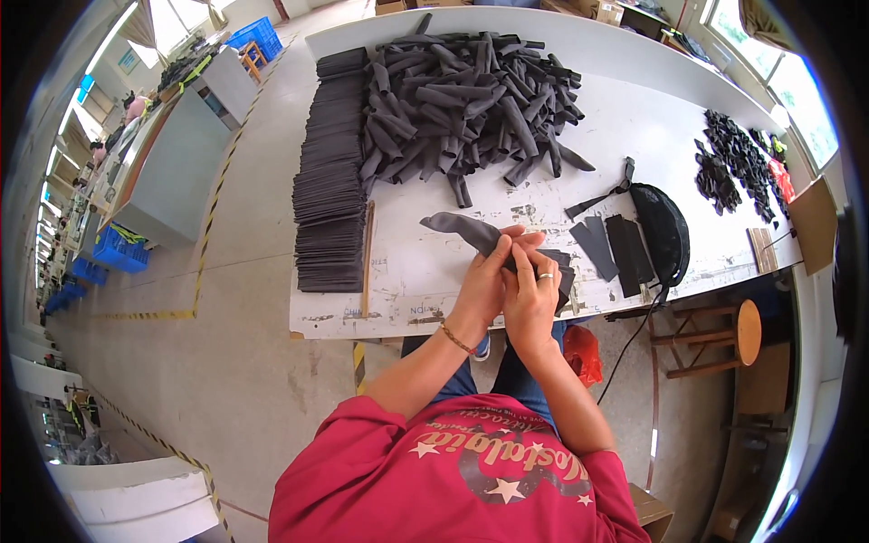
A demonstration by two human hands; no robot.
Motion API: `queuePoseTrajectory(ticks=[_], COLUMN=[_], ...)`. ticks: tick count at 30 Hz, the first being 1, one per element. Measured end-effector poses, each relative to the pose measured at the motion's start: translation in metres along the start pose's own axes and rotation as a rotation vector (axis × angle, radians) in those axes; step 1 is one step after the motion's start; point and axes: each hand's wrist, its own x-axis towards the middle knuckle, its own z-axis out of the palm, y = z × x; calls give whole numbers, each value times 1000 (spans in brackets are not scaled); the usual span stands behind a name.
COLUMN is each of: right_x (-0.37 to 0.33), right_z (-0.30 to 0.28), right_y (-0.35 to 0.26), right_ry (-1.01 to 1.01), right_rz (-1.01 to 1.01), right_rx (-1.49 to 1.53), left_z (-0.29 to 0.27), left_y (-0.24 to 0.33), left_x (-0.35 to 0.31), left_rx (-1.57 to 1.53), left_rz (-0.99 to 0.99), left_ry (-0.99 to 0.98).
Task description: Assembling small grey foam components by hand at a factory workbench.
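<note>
A dark grey fabric tube (463,230) is held up over the front of the white table, its free end curving to the left. My left hand (482,288) is closed around its near end. My right hand (532,294), with a ring on one finger, closes in from the other side and grips the same end. The fingers partly hide where they meet the cloth. Just beyond my right hand lies a small stack of flat dark fabric pieces (566,271), partly covered by it.
A large heap of loose fabric tubes (480,104) covers the far table. Along the left edge runs a long row of flat pieces (330,181), beside a thin wooden stick (368,258). To the right are grey strips (595,246) and a black strapped bag (665,235). A wooden stool (747,332) stands right.
</note>
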Motion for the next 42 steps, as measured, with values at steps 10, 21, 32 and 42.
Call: queuePoseTrajectory(ticks=[10, 21, 32, 42], right_x=[5, 8, 2, 2], right_z=[-27, -36, -38, -28], right_y=[21, 12, 10, 19], right_ry=[-221, -314, -371, -291], right_rz=[-108, -104, -69, -238], right_rx=[249, 227, 276, 317], left_z=[3, -1, 2, -7], left_y=[26, 25, 6, -13], left_x=[3, -6, -19, -19], left_rx=[178, 72, 113, 28], left_rz=[103, -5, 15, 33], left_ry=[-16, 118, -39, -81])
